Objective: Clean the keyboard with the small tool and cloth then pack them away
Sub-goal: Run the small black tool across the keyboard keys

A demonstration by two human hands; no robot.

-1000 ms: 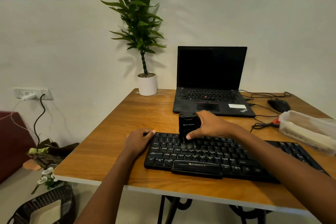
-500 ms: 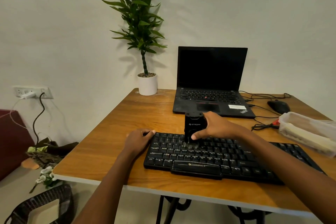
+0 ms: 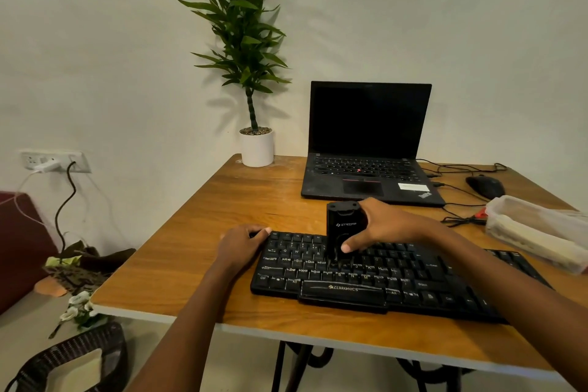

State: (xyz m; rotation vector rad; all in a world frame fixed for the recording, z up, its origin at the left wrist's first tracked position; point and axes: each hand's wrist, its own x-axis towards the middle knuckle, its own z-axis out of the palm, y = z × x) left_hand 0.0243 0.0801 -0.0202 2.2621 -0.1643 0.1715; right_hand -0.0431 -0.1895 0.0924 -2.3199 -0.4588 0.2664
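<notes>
A black keyboard (image 3: 375, 277) lies across the near part of the wooden table (image 3: 203, 251). My right hand (image 3: 385, 226) grips a small black upright tool (image 3: 343, 226), thumb on its front, with the tool's lower end down on the upper middle keys. My left hand (image 3: 241, 245) holds the keyboard's top left corner. No cloth shows in view.
An open black laptop (image 3: 369, 143) stands behind the keyboard. A white plant pot (image 3: 257, 148) is at the back left corner. A mouse (image 3: 485, 186), cables and a clear plastic box (image 3: 537, 232) lie at the right. A dark woven basket (image 3: 70, 360) sits on the floor.
My right hand has slid the tool a little to the right along the upper key rows. My left hand has stayed at the keyboard's corner.
</notes>
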